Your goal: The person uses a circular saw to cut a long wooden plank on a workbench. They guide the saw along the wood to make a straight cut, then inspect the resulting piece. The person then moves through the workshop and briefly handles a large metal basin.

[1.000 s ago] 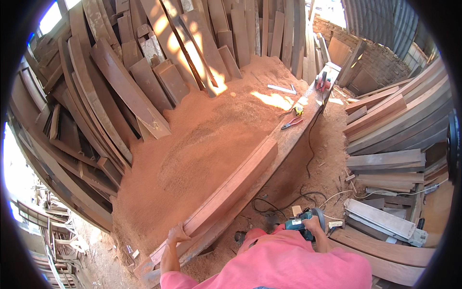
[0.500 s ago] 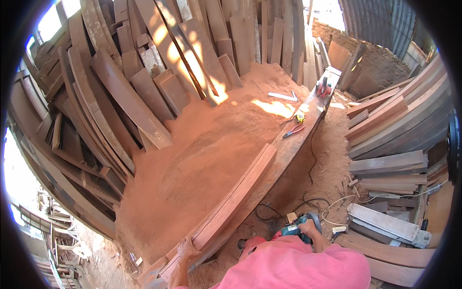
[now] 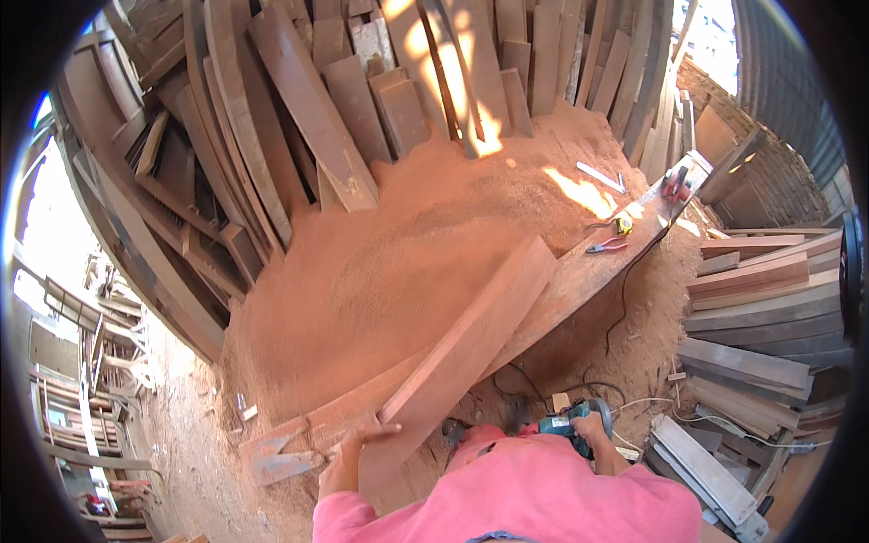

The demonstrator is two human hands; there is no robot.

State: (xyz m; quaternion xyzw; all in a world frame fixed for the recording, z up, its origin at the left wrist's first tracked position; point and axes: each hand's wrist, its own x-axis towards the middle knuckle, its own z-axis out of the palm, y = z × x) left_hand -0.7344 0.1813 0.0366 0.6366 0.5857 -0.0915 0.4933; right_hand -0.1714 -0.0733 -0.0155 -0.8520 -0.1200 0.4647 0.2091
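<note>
Head view shows a person's bare left hand (image 3: 356, 442) grasping the left edge of a thick, reddish-brown wooden plank (image 3: 475, 330) near its near end, thumb over the top; the fingers underneath are hidden. The plank lies askew across a long, narrow, dusty wooden counter (image 3: 584, 282), its far end over the sawdust side and its near end jutting toward the person's pink shirt (image 3: 543, 484). The right hand (image 3: 593, 429) is clenched around the handle of a teal-green handheld power tool (image 3: 555, 424), held to the right, apart from the plank. Farther up the counter lie red-handled pliers (image 3: 607, 245) and, just beyond, a yellow tape measure (image 3: 624, 224). The step in hand appears to be positioning the plank with one hand; the next move likely calls for a firm left grasp and stable support while the tool is kept clear.
</note>
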